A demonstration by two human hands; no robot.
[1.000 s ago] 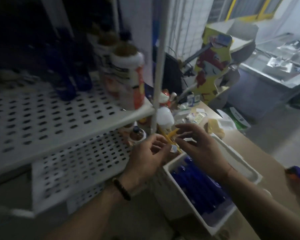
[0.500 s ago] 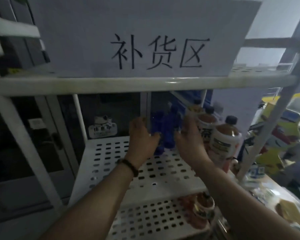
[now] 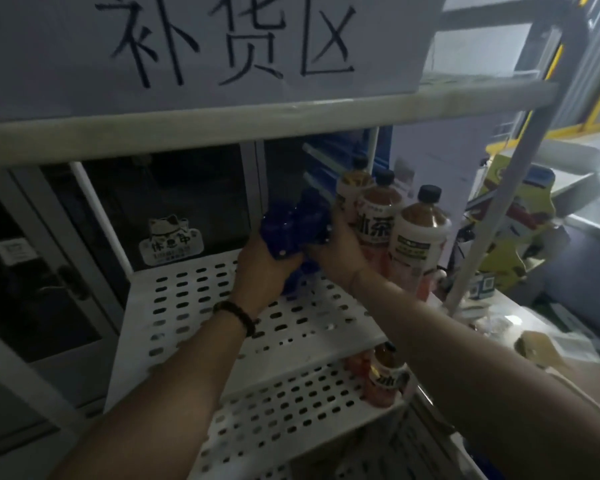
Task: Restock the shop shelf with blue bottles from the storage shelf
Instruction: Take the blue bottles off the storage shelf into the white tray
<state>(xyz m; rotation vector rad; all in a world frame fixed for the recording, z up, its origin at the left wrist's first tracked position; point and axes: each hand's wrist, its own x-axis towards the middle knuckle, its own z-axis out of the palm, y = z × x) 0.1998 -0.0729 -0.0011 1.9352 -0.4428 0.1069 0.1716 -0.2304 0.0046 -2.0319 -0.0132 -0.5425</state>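
Pickup stage, centre of frame. Left hand (image 3: 262, 268) and right hand (image 3: 338, 252) both wrapped round blue bottles (image 3: 291, 225), tilted, low over perforated storage shelf (image 3: 187, 306), beside tea bottles (image 3: 420, 237). Judged: bottles grabbed; carry and placing on shop shelf not yet done.

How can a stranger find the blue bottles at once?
Find the white perforated shelf under the big handwritten sign. Toward its back, the left hand and right hand hold the blue bottles, just left of three tea bottles. They alone are dark blue, without pale labels.
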